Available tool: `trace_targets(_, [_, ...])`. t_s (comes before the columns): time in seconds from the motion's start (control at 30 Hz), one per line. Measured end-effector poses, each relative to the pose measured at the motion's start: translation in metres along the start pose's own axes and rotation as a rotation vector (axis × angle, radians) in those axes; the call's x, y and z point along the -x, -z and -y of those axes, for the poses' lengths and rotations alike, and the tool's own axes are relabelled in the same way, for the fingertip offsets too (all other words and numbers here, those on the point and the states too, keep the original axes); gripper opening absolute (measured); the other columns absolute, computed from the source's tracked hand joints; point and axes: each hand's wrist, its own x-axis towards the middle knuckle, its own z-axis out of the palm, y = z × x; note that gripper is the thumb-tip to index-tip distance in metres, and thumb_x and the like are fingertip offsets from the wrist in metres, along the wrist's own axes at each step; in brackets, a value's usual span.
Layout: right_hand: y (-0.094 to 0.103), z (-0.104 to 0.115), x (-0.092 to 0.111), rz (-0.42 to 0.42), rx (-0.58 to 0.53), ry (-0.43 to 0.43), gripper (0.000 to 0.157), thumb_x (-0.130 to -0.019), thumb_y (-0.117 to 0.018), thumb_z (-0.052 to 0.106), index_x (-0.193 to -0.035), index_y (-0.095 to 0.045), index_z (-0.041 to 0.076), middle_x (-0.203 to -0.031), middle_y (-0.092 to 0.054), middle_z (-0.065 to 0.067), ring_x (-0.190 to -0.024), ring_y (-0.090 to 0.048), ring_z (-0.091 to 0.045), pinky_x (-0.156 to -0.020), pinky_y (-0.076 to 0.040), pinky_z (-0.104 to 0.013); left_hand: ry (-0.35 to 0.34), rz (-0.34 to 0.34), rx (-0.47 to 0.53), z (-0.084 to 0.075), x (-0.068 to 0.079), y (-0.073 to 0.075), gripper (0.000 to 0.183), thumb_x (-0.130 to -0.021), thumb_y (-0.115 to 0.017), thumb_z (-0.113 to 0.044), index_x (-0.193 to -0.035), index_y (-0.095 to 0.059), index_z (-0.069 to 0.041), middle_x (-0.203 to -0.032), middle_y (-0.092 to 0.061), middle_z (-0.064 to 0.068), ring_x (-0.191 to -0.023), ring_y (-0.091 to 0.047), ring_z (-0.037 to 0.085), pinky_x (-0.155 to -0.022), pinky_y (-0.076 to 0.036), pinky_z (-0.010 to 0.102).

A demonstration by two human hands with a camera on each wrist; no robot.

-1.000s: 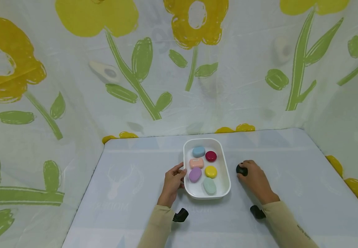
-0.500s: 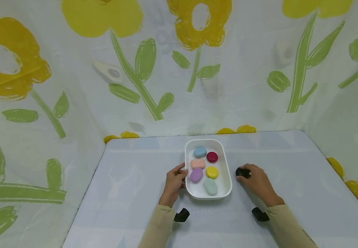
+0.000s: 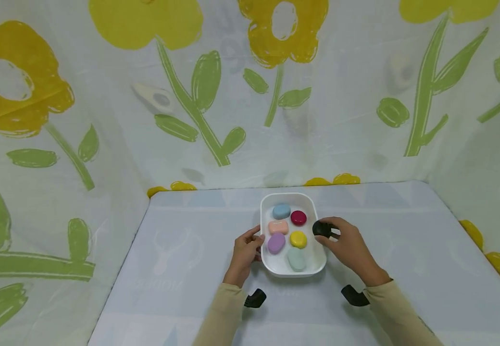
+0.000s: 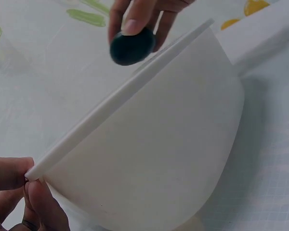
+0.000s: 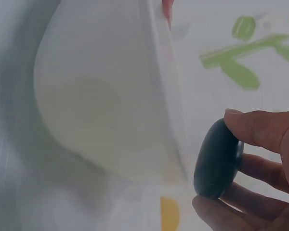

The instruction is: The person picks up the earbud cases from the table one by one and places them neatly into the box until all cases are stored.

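A white plastic tray (image 3: 264,262) stands on the table with several soap bars inside. My left hand (image 3: 244,252) pinches its left rim between thumb and fingers, seen close in the left wrist view. Between the thumb and fingertips of my right hand (image 3: 346,242) is a dark green oval soap bar (image 3: 321,229), held up at the tray's right rim. Inside lie a blue bar (image 3: 281,211), a dark red one (image 3: 298,217), a peach one (image 3: 278,227), a purple one (image 3: 276,243), a yellow one (image 3: 298,239) and a pale green one (image 3: 296,259).
A pale cloth covers the table (image 3: 189,240). Flower-printed curtains (image 3: 345,120) rise behind it and at both sides. A black wrist mount (image 3: 256,298) sticks out by the left sleeve, another black mount (image 3: 355,295) by the right.
My right hand has lifted the dark green soap bar from the table and carried it left to the tray's right rim. My left hand keeps its hold on the tray.
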Motion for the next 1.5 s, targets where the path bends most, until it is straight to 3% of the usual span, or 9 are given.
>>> trace_targets(0.4, [-0.032,0.03,0.002,0.133,-0.081,0.137,0.044,-0.073,-0.08,0.012,-0.113,-0.06,0.013,-0.111,-0.058,0.001,-0.102,-0.056,-0.019,-0.082,-0.05,-0.041,-0.006,0.014,0.018,0.002,0.001,0.0,0.043,-0.093,-0.057,-0.012,-0.134,-0.049,-0.003,-0.094,-0.055,0.018,-0.055,-0.049,0.013,-0.045,-0.045,0.025])
trace_targets(0.67, [-0.047,0.038,0.006,0.224,0.002,0.238,0.045,-0.071,-0.082,0.016,-0.111,-0.062,0.015,-0.107,-0.06,0.007,-0.1,-0.055,-0.012,-0.086,-0.049,-0.039,-0.013,-0.026,0.029,0.027,-0.017,0.002,0.041,-0.091,-0.061,-0.017,-0.131,-0.055,-0.01,-0.087,-0.055,0.006,-0.054,-0.049,0.012,-0.043,-0.044,0.024])
trace_targets(0.9, [-0.056,0.038,0.009,0.238,0.035,0.332,0.042,-0.072,-0.081,0.021,-0.109,-0.063,0.013,-0.104,-0.061,0.007,-0.095,-0.054,-0.012,-0.083,-0.048,-0.036,-0.014,-0.034,0.026,0.027,-0.016,0.001,0.04,-0.09,-0.062,-0.019,-0.129,-0.056,-0.011,-0.086,-0.055,0.005,-0.055,-0.049,0.011,-0.042,-0.044,0.023])
trace_targets(1.13, [-0.059,0.043,0.012,0.291,0.033,0.281,0.043,-0.073,-0.08,0.022,-0.111,-0.062,0.012,-0.107,-0.059,0.007,-0.097,-0.053,-0.012,-0.086,-0.047,-0.035,-0.013,-0.036,0.028,0.027,-0.016,0.001,0.04,-0.09,-0.062,-0.017,-0.129,-0.056,-0.01,-0.084,-0.054,0.004,-0.055,-0.049,0.011,-0.042,-0.044,0.023])
trace_targets(1.27, [-0.059,0.045,0.012,0.32,-0.018,0.28,0.04,-0.076,-0.078,0.015,-0.112,-0.061,0.007,-0.108,-0.06,0.0,-0.1,-0.055,-0.019,-0.085,-0.049,-0.038,-0.013,-0.035,0.025,0.026,-0.016,0.001,0.041,-0.09,-0.062,-0.018,-0.13,-0.056,-0.01,-0.084,-0.055,0.004,-0.056,-0.049,0.012,-0.042,-0.044,0.023])
trace_targets(1.5, [-0.054,0.041,0.012,0.31,-0.047,0.265,0.038,-0.078,-0.075,0.012,-0.114,-0.062,0.005,-0.109,-0.061,-0.003,-0.102,-0.057,-0.023,-0.081,-0.051,-0.038,-0.007,-0.033,0.027,0.025,-0.015,0.001,0.041,-0.09,-0.062,-0.019,-0.13,-0.056,-0.012,-0.086,-0.055,0.005,-0.056,-0.049,0.011,-0.043,-0.044,0.024])
